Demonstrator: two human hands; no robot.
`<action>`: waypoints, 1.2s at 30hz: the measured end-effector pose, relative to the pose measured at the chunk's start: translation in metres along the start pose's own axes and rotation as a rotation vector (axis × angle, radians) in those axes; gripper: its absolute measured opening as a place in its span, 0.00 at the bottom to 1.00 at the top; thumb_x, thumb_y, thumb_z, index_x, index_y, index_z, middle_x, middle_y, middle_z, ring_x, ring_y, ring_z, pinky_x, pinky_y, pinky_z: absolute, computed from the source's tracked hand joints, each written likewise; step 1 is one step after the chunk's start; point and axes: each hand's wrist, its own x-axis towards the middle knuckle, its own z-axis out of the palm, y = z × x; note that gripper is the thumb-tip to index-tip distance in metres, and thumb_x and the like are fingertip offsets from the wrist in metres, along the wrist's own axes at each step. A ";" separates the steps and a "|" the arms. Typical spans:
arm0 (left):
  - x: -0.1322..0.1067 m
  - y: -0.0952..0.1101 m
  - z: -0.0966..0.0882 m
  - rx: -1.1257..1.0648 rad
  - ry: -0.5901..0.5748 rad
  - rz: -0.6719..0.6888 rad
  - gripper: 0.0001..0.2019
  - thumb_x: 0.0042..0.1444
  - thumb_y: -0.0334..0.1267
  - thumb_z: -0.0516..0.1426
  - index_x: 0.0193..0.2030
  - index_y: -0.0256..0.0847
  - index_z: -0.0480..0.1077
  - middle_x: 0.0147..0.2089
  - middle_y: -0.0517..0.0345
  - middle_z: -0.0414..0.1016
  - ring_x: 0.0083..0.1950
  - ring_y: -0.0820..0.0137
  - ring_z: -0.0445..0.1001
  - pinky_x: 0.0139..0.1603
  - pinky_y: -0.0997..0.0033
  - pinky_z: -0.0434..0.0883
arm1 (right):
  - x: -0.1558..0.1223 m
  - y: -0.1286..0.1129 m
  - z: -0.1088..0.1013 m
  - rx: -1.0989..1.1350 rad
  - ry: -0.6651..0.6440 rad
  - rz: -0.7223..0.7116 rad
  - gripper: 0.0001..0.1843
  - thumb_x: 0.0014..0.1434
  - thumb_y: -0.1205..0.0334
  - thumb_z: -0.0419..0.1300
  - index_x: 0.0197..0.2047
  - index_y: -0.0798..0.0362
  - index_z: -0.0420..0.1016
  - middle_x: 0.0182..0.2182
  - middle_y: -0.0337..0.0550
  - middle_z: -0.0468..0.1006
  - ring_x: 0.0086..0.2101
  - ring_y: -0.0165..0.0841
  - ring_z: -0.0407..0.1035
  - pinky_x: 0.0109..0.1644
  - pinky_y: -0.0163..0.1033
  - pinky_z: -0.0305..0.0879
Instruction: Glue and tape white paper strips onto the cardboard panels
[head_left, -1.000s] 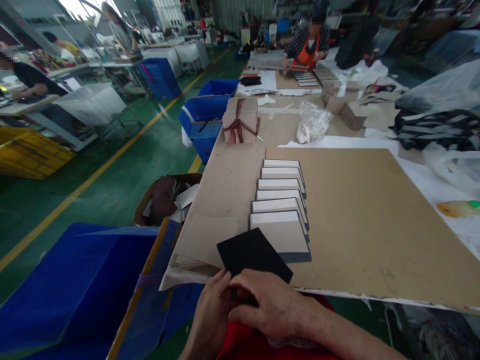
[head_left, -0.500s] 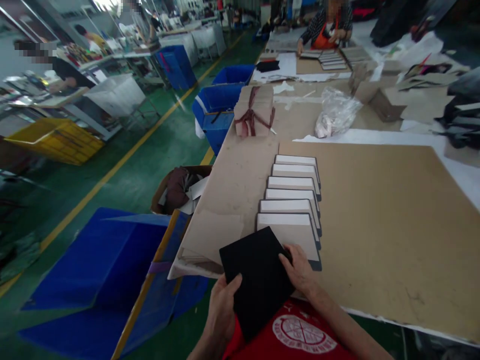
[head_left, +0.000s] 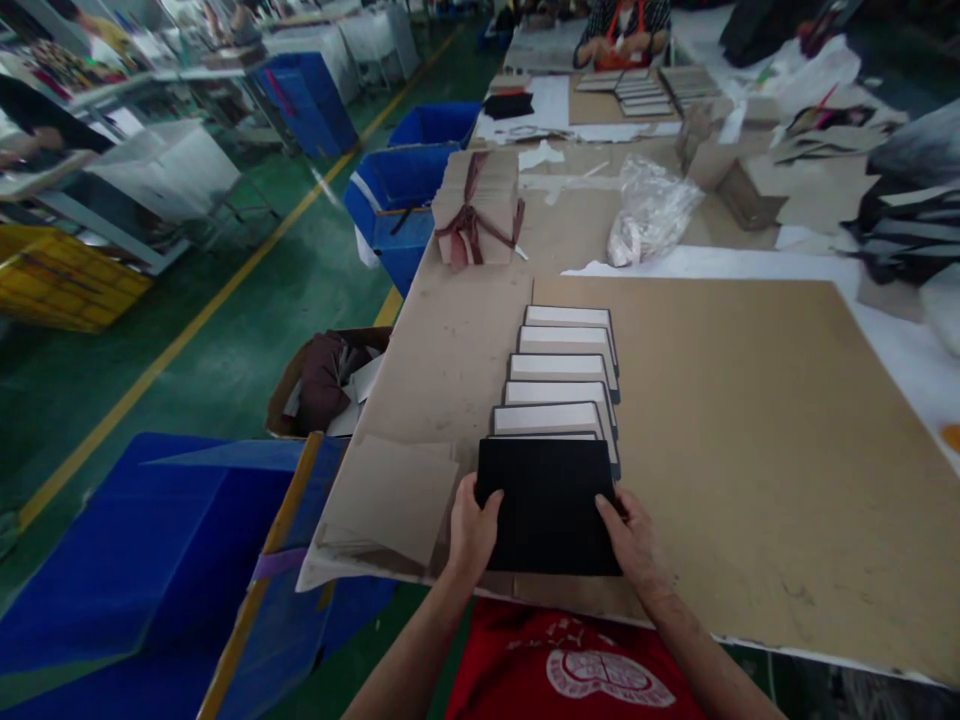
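Observation:
Between my two hands is a flat black panel [head_left: 549, 512], its plain dark face turned up toward me. My left hand [head_left: 474, 528] grips its left edge, thumb on top. On the right edge, my right hand [head_left: 631, 532] pinches it the same way. The panel covers most of the nearest piece in a row of overlapping dark-edged panels [head_left: 559, 368], which show white strips and beige faces. Left of my left hand lies a stack of beige boards [head_left: 394, 495] at the table corner.
A brown board [head_left: 757, 430] spreads to the right on the table. Farther back are a ribbon-tied bundle of boards [head_left: 480, 215] and a clear plastic bag [head_left: 651, 210]. Blue bins [head_left: 172, 540] stand left of the table. Another person [head_left: 622, 40] works at the far end.
The black panel has turned from a slant to level and moved forward over the nearest panel of the row. Both hands have moved with it, still holding its sides.

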 end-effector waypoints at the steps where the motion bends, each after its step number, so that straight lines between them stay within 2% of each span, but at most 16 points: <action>1: 0.005 -0.002 0.010 0.079 0.028 0.043 0.14 0.53 0.34 0.60 0.48 0.38 0.70 0.46 0.50 0.74 0.49 0.60 0.74 0.57 0.53 0.71 | 0.005 0.002 -0.001 -0.040 0.018 -0.008 0.27 0.57 0.41 0.56 0.48 0.53 0.77 0.44 0.51 0.81 0.44 0.46 0.74 0.51 0.52 0.69; 5: 0.012 -0.005 0.027 0.295 0.098 0.171 0.14 0.55 0.32 0.60 0.49 0.37 0.70 0.49 0.48 0.69 0.54 0.58 0.70 0.60 0.50 0.69 | 0.021 0.002 0.001 -0.131 0.062 0.005 0.28 0.57 0.41 0.54 0.49 0.55 0.75 0.46 0.54 0.78 0.47 0.47 0.73 0.55 0.52 0.67; 9: 0.013 -0.010 0.031 0.427 0.106 0.166 0.17 0.56 0.31 0.60 0.53 0.34 0.68 0.52 0.44 0.68 0.58 0.55 0.68 0.63 0.48 0.67 | 0.026 0.006 0.005 -0.144 0.061 0.009 0.27 0.55 0.42 0.56 0.48 0.55 0.72 0.45 0.53 0.75 0.44 0.45 0.72 0.51 0.49 0.69; 15: 0.017 -0.019 0.034 0.395 0.074 0.130 0.20 0.57 0.32 0.59 0.56 0.33 0.66 0.52 0.44 0.68 0.55 0.58 0.71 0.61 0.53 0.70 | 0.029 0.005 0.009 -0.202 0.087 -0.011 0.23 0.55 0.44 0.56 0.46 0.53 0.70 0.43 0.52 0.74 0.43 0.45 0.70 0.51 0.50 0.68; 22: 0.015 -0.020 0.036 0.331 0.110 0.113 0.19 0.56 0.32 0.59 0.55 0.34 0.66 0.51 0.44 0.69 0.57 0.56 0.69 0.62 0.50 0.68 | 0.030 -0.015 -0.001 -0.168 0.044 0.139 0.28 0.52 0.40 0.58 0.48 0.53 0.69 0.34 0.44 0.74 0.34 0.41 0.71 0.41 0.46 0.68; 26: 0.009 -0.009 0.033 0.277 0.137 -0.016 0.21 0.55 0.35 0.59 0.56 0.31 0.65 0.53 0.42 0.67 0.60 0.53 0.65 0.65 0.47 0.64 | 0.023 -0.025 -0.004 -0.095 0.019 0.061 0.24 0.51 0.41 0.60 0.43 0.51 0.73 0.35 0.44 0.74 0.35 0.41 0.69 0.44 0.46 0.67; 28: 0.003 0.000 0.029 0.223 0.149 -0.090 0.25 0.54 0.37 0.60 0.57 0.32 0.63 0.55 0.42 0.64 0.62 0.53 0.64 0.67 0.48 0.62 | 0.020 -0.030 -0.008 0.021 -0.059 0.075 0.22 0.51 0.41 0.62 0.39 0.51 0.73 0.33 0.43 0.75 0.35 0.40 0.70 0.42 0.45 0.68; 30: -0.006 0.012 0.024 0.158 0.139 -0.090 0.29 0.53 0.39 0.61 0.60 0.36 0.60 0.57 0.45 0.61 0.62 0.55 0.63 0.67 0.49 0.62 | 0.017 -0.035 -0.018 0.198 -0.171 0.112 0.22 0.52 0.41 0.62 0.40 0.50 0.72 0.33 0.42 0.77 0.34 0.39 0.71 0.40 0.44 0.70; 32: -0.018 0.025 0.023 0.109 0.115 -0.016 0.30 0.52 0.40 0.61 0.61 0.39 0.59 0.57 0.47 0.58 0.60 0.57 0.64 0.66 0.50 0.65 | 0.014 -0.039 -0.037 0.341 -0.268 0.106 0.23 0.54 0.41 0.62 0.45 0.49 0.72 0.37 0.42 0.79 0.37 0.39 0.73 0.43 0.43 0.72; 34: -0.032 0.034 0.025 0.080 0.097 0.090 0.29 0.52 0.40 0.61 0.59 0.40 0.58 0.56 0.48 0.58 0.58 0.57 0.65 0.64 0.50 0.66 | 0.010 -0.040 -0.062 0.343 -0.306 0.047 0.25 0.56 0.42 0.62 0.50 0.49 0.73 0.43 0.44 0.81 0.44 0.42 0.74 0.50 0.46 0.72; 36: -0.046 0.036 0.029 0.036 0.076 0.206 0.28 0.53 0.40 0.60 0.59 0.41 0.55 0.55 0.48 0.59 0.57 0.57 0.66 0.62 0.50 0.68 | 0.002 -0.037 -0.089 0.230 -0.285 0.003 0.27 0.55 0.41 0.62 0.51 0.49 0.76 0.45 0.46 0.81 0.49 0.45 0.73 0.56 0.49 0.70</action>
